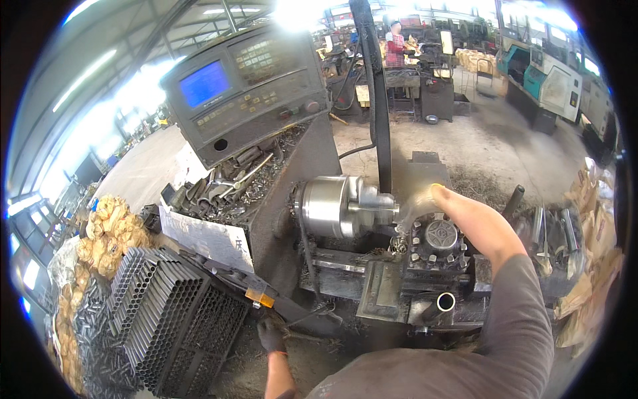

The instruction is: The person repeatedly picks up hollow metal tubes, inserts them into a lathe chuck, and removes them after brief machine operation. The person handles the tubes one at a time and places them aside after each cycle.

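Observation:
My right hand [425, 198], in a pale glove, is smeared by motion beside the lathe chuck [327, 206]. A short metal workpiece [379, 207] sticks out of the chuck's jaws toward that hand. Just below the hand stands the tool post [440, 235], with bolts around its round top. My left hand [270, 334], in a dark glove, hangs low beside the stacked steel tubes [163, 319]. Above it are an orange block [259, 297] and a thin lever [309, 314]. Its fingers are too dark to make out, and whether it holds anything is hidden.
A control panel [246, 86] with a blue screen rises at the left, above a tray of tools and chips [229, 183]. Paper-wrapped bundles [113, 226] lie far left. An upright post [377, 100] stands behind the chuck. A person [396, 50] is at another machine in the background.

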